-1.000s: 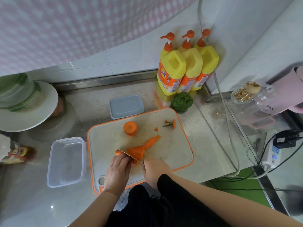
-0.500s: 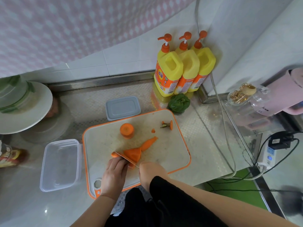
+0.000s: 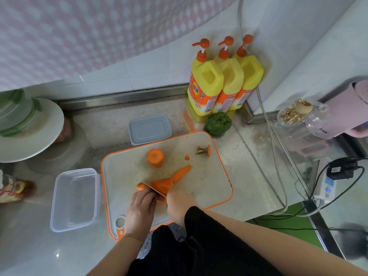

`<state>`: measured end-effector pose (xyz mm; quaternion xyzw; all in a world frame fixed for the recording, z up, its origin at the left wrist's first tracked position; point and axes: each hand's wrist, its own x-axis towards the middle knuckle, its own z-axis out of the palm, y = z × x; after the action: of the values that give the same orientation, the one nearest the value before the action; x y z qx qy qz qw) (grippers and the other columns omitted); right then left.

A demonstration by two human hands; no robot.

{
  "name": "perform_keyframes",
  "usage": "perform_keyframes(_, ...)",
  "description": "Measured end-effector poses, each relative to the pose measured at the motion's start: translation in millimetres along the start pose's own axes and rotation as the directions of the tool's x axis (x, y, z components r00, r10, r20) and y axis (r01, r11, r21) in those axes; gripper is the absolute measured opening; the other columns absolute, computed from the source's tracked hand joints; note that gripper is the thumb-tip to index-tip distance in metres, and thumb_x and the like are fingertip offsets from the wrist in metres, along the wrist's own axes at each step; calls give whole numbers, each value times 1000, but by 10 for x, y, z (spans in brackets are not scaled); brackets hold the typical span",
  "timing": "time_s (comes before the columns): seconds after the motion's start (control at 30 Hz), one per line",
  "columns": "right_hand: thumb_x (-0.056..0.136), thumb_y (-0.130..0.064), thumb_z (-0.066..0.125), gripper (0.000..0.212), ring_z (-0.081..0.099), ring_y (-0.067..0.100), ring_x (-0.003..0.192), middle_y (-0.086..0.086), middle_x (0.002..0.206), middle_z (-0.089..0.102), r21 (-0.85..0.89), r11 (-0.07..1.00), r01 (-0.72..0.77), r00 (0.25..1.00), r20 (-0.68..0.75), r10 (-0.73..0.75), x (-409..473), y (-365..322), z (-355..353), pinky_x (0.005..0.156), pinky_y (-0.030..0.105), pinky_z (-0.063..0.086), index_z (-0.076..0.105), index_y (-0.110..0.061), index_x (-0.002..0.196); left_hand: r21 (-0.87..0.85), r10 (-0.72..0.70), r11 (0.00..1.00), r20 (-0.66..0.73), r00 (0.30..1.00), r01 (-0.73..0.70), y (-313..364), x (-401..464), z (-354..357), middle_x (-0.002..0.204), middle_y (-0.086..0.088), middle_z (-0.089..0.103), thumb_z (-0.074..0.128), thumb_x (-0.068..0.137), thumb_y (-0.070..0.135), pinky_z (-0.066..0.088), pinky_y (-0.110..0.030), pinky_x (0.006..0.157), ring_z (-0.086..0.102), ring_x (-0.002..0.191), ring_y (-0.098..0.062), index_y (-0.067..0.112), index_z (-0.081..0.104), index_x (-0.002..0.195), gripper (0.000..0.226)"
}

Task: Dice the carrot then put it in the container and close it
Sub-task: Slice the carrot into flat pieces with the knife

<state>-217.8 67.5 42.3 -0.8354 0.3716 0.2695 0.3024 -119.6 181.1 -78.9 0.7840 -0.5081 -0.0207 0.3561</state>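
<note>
I see the carrot [image 3: 162, 185] lying low and centre on the cutting board [image 3: 209, 188], already in pieces: a slab under the knife [image 3: 154, 189], a tapered tip [image 3: 182, 172] pointing up and right, a round stub [image 3: 155, 157] standing above it, and the trimmed top [image 3: 205, 150] toward the board's upper right. I judge the carrot stiff and dense, with wet cut faces that may slide; the round parts would roll, so I would pin a flat cut face down and keep fingertips behind the blade.

My left hand [image 3: 140, 209] presses curled fingers onto the near end of the carrot. My right hand [image 3: 180, 204] is closed around the knife handle, which it hides completely. The piece beneath my left fingers is mostly covered, so I cannot tell how much remains there.

The clear container [image 3: 59, 196] sits open on the tabletop [image 3: 249, 186] just left of the board, and its grey lid [image 3: 150, 130] lies above the board's top edge.
</note>
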Motion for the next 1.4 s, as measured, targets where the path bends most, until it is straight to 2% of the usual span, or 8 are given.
perform_keyframes(0.23, 97, -8, 45, 23, 60, 31, 107, 15, 116, 62, -32, 997, -69, 996, 52, 71, -90, 182, 95, 92, 38, 49, 56, -4, 117, -22, -4, 1000, 2, 1000, 4, 26, 9, -29, 99, -6, 66, 38, 104, 40, 45, -24, 90, 57, 96, -22, 5, 73, 94, 50)
perform_keyframes(0.5, 98, -5, 43, 26, 58, 32, 112, 17, 121, 59, -109, 994, 4, 1000, 31, -1, 47, 115, 132, 94, 39, 46, 52, 0, 121, -13, 6, 1000, -7, 1000, -6, 32, 6, -12, 99, -7, 66, 38, 104, 39, 44, -24, 88, 56, 95, -23, 4, 72, 95, 50)
perform_keyframes(0.67, 98, -6, 42, 26, 57, 32, 114, 17, 123, 59, -57, 998, -12, 1000, 25, 14, 172, 77, 142, 95, 39, 45, 52, -2, 121, -3, 24, 1000, -38, 999, -24, 20, 6, 7, 98, -6, 65, 41, 103, 36, 43, -23, 90, 55, 95, -22, 6, 72, 93, 45)
perform_keyframes(0.8, 98, -7, 42, 25, 57, 31, 114, 16, 122, 60, -36, 999, -13, 1000, 27, 14, 187, 117, 142, 94, 36, 45, 54, -1, 119, -12, 15, 1000, -15, 1000, -16, -26, -15, 38, 99, -4, 63, 54, 94, 25, 45, -24, 90, 55, 95, -22, 7, 71, 94, 25)
perform_keyframes(0.93, 98, -7, 43, 23, 58, 31, 112, 16, 119, 61, -30, 1000, -8, 1000, -5, 8, 189, 174, 117, 92, 35, 45, 56, -1, 116, -30, -42, 999, 15, 999, 42, 25, -11, -11, 97, -4, 66, 52, 92, 23, 37, -13, 96, 55, 95, -20, 7, 73, 92, 26)
perform_keyframes(1.03, 97, -12, 47, 22, 59, 30, 110, 15, 116, 62, -32, 999, -8, 999, -33, 7, 194, 216, 105, 91, 35, 46, 57, -3, 115, -47, -57, 997, 32, 998, 58, 61, 10, -39, 97, -2, 65, 51, 93, 24, 40, -17, 94, 55, 95, -19, 8, 73, 91, 27)
perform_keyframes(1.3, 97, -16, 50, 28, 60, 30, 108, 13, 115, 62, -46, 999, 4, 997, -72, -7, 168, 224, 112, 88, 36, 46, 51, -3, 122, -47, -20, 999, 26, 999, 21, 63, 19, -57, 96, -2, 65, 45, 101, 36, 44, -23, 91, 55, 95, -18, 9, 73, 91, 40)
perform_keyframes(1.4, 98, -12, 44, 44, 59, 33, 109, 16, 119, 61, -132, 989, 60, 996, -63, -69, 104, 159, 214, 92, 42, 45, 32, 3, 138, -24, 6, 1000, 22, 1000, -5, 58, 28, -56, 96, -5, 67, 48, 97, 31, 46, -27, 87, 55, 94, -21, 8, 72, 92, 34)
